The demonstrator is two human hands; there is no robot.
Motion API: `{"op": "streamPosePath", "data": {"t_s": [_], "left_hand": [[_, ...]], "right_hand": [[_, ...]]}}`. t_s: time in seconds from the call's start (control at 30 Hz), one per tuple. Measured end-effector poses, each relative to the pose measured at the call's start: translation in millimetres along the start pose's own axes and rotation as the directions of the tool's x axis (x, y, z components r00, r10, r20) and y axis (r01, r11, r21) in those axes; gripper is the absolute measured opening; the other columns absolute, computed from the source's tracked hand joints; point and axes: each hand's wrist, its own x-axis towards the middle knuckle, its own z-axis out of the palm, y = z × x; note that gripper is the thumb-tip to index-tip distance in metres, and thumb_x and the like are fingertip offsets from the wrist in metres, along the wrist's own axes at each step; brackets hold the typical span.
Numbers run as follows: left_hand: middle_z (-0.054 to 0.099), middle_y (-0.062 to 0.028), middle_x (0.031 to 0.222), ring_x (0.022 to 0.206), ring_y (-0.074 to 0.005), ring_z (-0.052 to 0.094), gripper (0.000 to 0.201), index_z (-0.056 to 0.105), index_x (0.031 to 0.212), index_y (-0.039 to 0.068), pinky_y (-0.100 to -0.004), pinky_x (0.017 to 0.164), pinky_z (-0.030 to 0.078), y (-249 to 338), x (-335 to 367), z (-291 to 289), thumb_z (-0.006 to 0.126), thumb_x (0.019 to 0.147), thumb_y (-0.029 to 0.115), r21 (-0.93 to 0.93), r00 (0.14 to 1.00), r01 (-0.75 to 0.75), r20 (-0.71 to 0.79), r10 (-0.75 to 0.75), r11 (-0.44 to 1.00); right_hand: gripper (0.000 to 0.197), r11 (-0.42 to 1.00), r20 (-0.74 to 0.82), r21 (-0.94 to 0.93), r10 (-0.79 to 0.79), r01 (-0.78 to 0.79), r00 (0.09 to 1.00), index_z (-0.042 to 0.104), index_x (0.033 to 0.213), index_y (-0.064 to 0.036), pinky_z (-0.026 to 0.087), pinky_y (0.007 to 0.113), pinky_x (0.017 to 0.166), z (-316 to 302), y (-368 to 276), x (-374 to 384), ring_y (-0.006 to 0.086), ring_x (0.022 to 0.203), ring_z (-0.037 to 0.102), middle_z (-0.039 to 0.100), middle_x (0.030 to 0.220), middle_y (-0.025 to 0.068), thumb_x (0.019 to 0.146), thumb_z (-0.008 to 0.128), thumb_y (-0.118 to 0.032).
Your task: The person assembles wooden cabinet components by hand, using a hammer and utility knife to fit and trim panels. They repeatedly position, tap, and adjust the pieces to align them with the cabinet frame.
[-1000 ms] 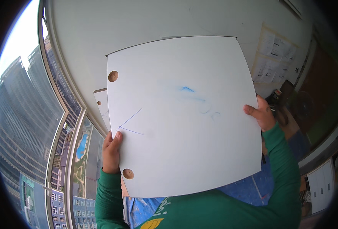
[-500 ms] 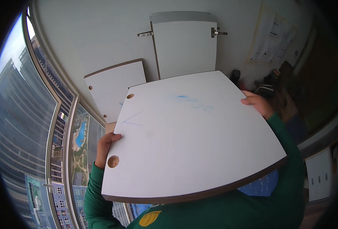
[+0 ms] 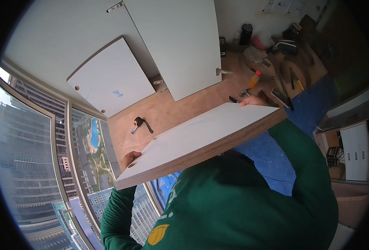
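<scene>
Left grip (image 3: pixel 130 159) and right grip (image 3: pixel 253 101) clasp the board (image 3: pixel 197 129) at opposite ends, tape measure (image 3: pixel 138 122) beyond its left half, bottle (image 3: pixel 254 80) beyond its right end

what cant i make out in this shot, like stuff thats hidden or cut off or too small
All in the head view:
Held board: its underside, hidden by the board itself.
Left hand and right hand: the grip under the board, hidden by the board.
Tall white panel: its top, cut off by the upper edge.
Wall papers: partly cut off by that edge, print too small to read.
</scene>
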Motion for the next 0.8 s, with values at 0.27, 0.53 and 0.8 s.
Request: {"op": "streamPosePath", "data": {"t_s": [0.27,0.53,0.8], "left_hand": [[0.067,-0.0215,0.099,0.092,-0.0403,0.066,0.037,0.063,0.112,-0.003,-0.0549,0.084,0.058,-21,58,-32,0.052,0.096,0.029,-0.356,0.705,0.701,0.22,-0.674,0.618],[0.068,-0.0238,0.093,0.089,-0.0416,0.068,0.04,0.064,0.103,-0.007,-0.0551,0.085,0.058,48,49,33,0.046,0.097,0.028,-0.28,0.57,0.812,0.19,-0.8,0.512],[0.07,-0.0266,0.096,0.09,-0.0454,0.073,0.047,0.064,0.106,-0.01,-0.0565,0.082,0.061,46,73,31,0.044,0.1,0.033,-0.105,0.539,0.842,0.106,-0.835,0.53]], "right_hand": [[0.024,0.989,-0.137,-0.126,-0.097,0.08,0.986,0.072,0.096,0.0019,0.052,0.038,0.065,28,22,-7,0.0204,0.073,0.067,0.071,0.086,0.0123,0.091,0.064,-0.02],[0.02,0.999,-0.223,0.043,0.024,-0.015,0.975,0.065,0.084,-0.0064,0.039,0.036,0.046,40,29,-12,0.0203,0.054,0.053,0.058,0.069,0.0098,0.09,0.061,-0.025],[0.026,0.975,-0.141,0.108,0.208,-0.194,0.968,0.065,0.087,-0.0064,0.038,0.035,0.045,7,41,47,0.0235,0.057,0.057,0.058,0.067,0.0126,0.095,0.055,-0.029]]}}
